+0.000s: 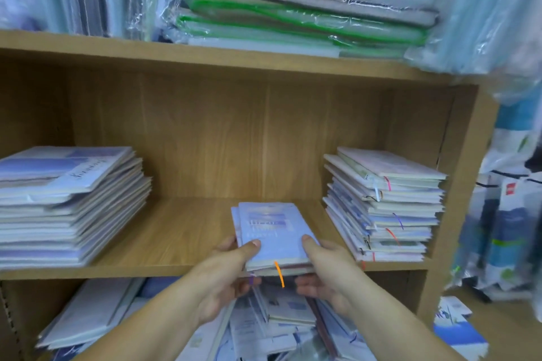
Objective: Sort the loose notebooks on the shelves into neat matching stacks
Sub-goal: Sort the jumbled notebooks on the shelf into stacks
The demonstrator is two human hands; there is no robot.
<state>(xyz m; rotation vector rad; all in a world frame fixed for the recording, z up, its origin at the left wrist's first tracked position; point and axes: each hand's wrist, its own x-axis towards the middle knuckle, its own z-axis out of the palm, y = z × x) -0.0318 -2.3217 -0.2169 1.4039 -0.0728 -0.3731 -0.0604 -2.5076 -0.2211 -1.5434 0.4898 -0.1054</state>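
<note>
At the shelf edge (117,269), my left hand (231,268) and right hand (327,268) clamp a seemingly uneven notebook stack (274,231); lower copies may slip.

Both hands, left (231,268) and right (325,267), grip a small pile of notebooks (274,236) over the shelf (176,231), between two stacks

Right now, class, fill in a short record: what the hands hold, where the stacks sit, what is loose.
hands: left hand and right hand grip a small bundle of blue notebooks by its sides
place: at the middle shelf front, between two stacks
left stack: larger blue notebooks
right stack: smaller notebooks, ribbon markers, uneven edges
loose: jumbled notebooks below
</note>
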